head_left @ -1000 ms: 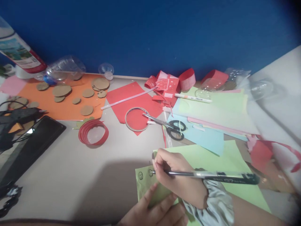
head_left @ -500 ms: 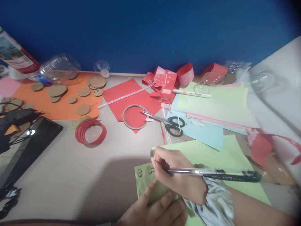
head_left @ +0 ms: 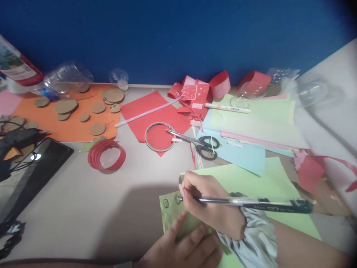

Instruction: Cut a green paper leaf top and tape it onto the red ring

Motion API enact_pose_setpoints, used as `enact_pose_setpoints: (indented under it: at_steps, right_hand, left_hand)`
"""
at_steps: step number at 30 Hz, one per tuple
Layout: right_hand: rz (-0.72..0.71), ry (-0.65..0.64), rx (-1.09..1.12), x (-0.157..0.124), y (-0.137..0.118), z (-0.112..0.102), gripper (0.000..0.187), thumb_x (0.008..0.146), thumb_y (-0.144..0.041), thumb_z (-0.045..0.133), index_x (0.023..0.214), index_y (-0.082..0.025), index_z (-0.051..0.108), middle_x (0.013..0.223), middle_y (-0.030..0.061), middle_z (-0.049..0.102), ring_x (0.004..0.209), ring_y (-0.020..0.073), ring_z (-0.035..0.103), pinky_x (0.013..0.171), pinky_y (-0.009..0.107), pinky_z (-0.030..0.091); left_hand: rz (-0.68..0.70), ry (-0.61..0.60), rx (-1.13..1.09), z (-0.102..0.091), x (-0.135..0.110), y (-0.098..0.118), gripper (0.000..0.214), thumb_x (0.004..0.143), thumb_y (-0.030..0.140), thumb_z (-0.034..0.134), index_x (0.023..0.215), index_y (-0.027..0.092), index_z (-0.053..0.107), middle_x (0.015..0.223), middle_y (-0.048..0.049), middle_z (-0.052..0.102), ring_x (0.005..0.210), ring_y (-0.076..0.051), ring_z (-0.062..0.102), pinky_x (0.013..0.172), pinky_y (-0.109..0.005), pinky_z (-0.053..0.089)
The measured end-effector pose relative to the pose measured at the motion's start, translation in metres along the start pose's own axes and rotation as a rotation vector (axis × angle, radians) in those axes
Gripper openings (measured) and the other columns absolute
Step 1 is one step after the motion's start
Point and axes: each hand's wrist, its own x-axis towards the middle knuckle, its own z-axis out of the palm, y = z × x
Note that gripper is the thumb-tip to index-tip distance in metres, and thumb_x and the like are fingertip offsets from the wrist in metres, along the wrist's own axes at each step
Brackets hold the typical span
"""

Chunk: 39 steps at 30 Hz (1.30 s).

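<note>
My right hand point(head_left: 209, 201) is closed around a gel pen point(head_left: 267, 204) with a clear barrel and dark end. The pen's tip rests on a small piece of green paper point(head_left: 167, 216), at a little oval outline. To the left of that outline is another small oval with marks inside it. My left hand point(head_left: 185, 245) lies flat on the green paper with its fingers spread, just below the pen tip. A larger light green sheet point(head_left: 264, 176) lies under my right hand and wrist. Part of the small paper is hidden by both hands.
Beyond my hands lie black-handled scissors point(head_left: 206, 145), a tape ring point(head_left: 160, 137) and red paper point(head_left: 134, 111). Cardboard discs point(head_left: 97, 129) sit on an orange sheet point(head_left: 83, 139). A red strip coil point(head_left: 106, 155), a phone point(head_left: 36, 175) and a plastic bottle point(head_left: 68, 80) are to the left.
The pen's back end has swung slightly while its tip stays at the second oval. My left hand keeps its place on the paper. The whole view has shifted slightly.
</note>
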Motion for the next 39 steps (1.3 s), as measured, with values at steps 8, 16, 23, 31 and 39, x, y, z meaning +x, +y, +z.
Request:
enact_pose_setpoints:
  at_steps: [8, 16, 23, 31, 39]
  right_hand:
    - [0.028, -0.034, -0.047, 0.0011, -0.0018, -0.0028, 0.022, 0.087, -0.019, 0.044, 0.068, -0.021, 0.034, 0.058, -0.0062, 0.043, 0.049, 0.0080, 0.034, 0.047, 0.021, 0.026]
    - [-0.022, -0.054, -0.103, 0.0005, 0.0018, -0.0040, 0.022, 0.084, -0.016, 0.047, 0.067, -0.021, 0.033, 0.058, -0.0064, 0.043, 0.051, 0.0083, 0.036, 0.049, 0.021, 0.028]
    - [-0.055, 0.002, -0.065, -0.0008, 0.0017, -0.0072, 0.021, 0.081, -0.009, 0.047, 0.068, -0.020, 0.036, 0.057, -0.0081, 0.041, 0.048, 0.0064, 0.034, 0.046, 0.018, 0.028]
    - [-0.018, -0.031, -0.073, 0.0002, 0.0007, -0.0069, 0.021, 0.084, -0.014, 0.047, 0.067, -0.020, 0.036, 0.057, -0.0077, 0.042, 0.047, 0.0061, 0.034, 0.045, 0.018, 0.027]
    - [-0.027, 0.032, -0.031, -0.0012, 0.0015, -0.0032, 0.021, 0.084, -0.012, 0.047, 0.068, -0.020, 0.035, 0.058, -0.0083, 0.043, 0.048, 0.0056, 0.034, 0.046, 0.018, 0.027]
  left_hand:
    - [-0.021, 0.008, 0.009, -0.0016, 0.0017, -0.0006, 0.025, 0.094, 0.030, 0.047, 0.107, 0.038, 0.067, 0.126, 0.0086, 0.060, 0.118, -0.017, 0.048, 0.114, -0.050, 0.015]
    - [0.023, -0.044, 0.058, 0.0002, -0.0045, -0.0003, 0.028, 0.094, 0.035, 0.048, 0.119, 0.036, 0.060, 0.139, 0.0049, 0.050, 0.126, -0.020, 0.043, 0.107, -0.042, 0.032]
    - [0.022, -0.024, 0.040, 0.0019, -0.0025, -0.0004, 0.025, 0.092, 0.035, 0.051, 0.114, 0.037, 0.063, 0.135, 0.0071, 0.054, 0.127, -0.021, 0.043, 0.114, -0.054, 0.011]
    - [0.009, -0.013, 0.052, 0.0024, -0.0022, 0.0000, 0.026, 0.093, 0.034, 0.049, 0.116, 0.036, 0.062, 0.137, 0.0051, 0.052, 0.130, -0.022, 0.040, 0.114, -0.054, 0.013]
    - [0.053, -0.059, 0.044, -0.0006, -0.0034, -0.0020, 0.028, 0.094, 0.033, 0.048, 0.118, 0.037, 0.061, 0.136, 0.0058, 0.053, 0.128, -0.022, 0.042, 0.114, -0.057, 0.009]
